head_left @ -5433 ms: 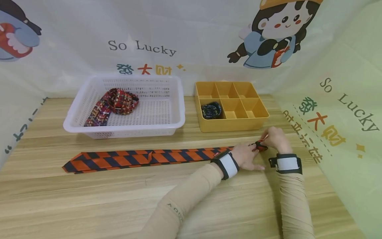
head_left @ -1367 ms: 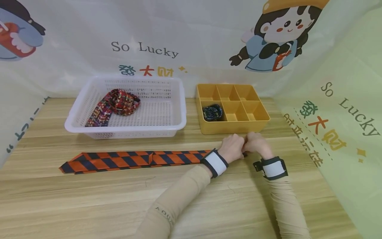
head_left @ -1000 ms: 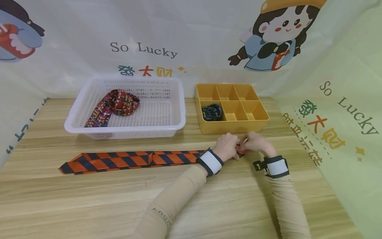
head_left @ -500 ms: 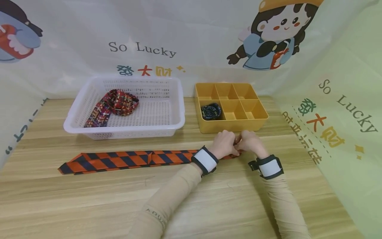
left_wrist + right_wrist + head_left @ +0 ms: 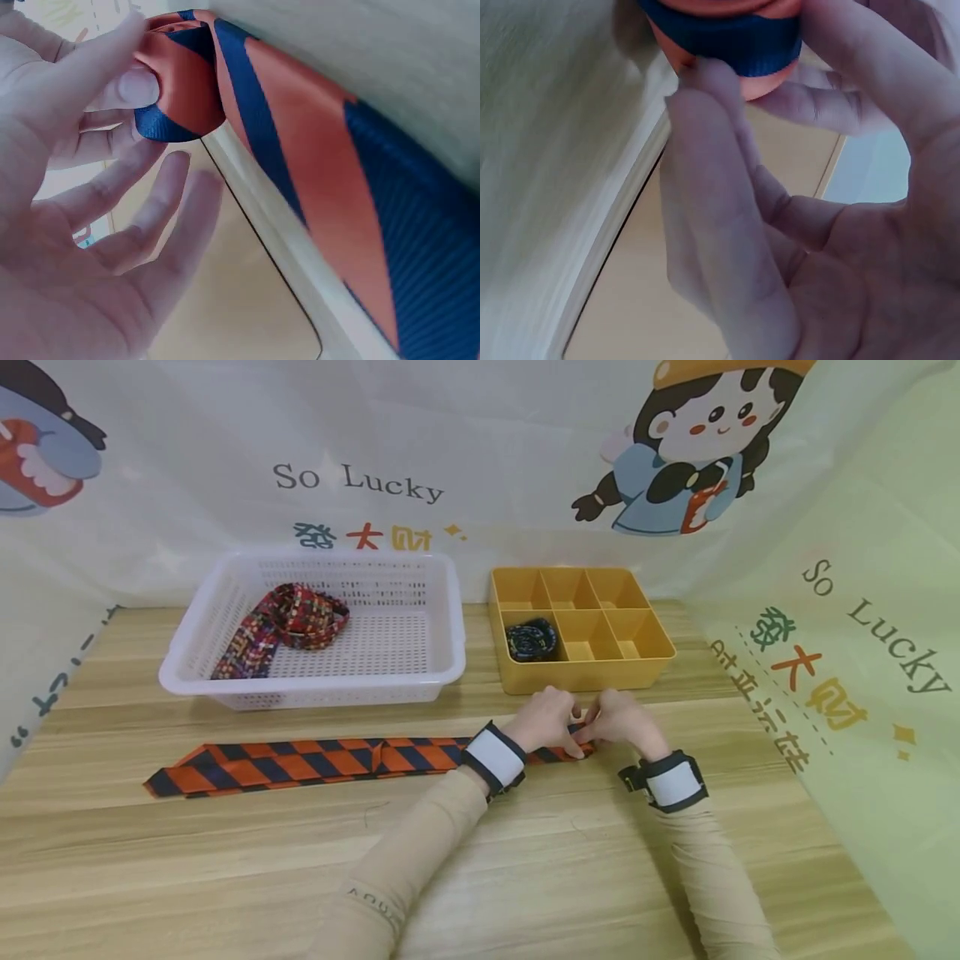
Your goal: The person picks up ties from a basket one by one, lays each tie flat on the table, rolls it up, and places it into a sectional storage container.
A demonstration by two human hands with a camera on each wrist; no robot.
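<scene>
Pointing left, the tie (image 5: 300,763) lies crosswise; both hands (image 5: 542,722) (image 5: 624,723) pinch its rolled right end (image 5: 184,86).

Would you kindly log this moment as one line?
left hand, right hand: holding rolled end | orange-navy tie: partly rolled | dark roll: in yellow organizer

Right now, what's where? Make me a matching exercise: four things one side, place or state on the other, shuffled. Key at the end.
Things
1. Striped tie
2. Multicoloured fabric strip
3. Dark patterned roll
4. Yellow box

Place or state
A. Divided into six compartments
B. Coiled end held by the left hand and right hand
C. In a near-left compartment
D. Inside the white basket

Pairs: 1-B, 2-D, 3-C, 4-A
</scene>
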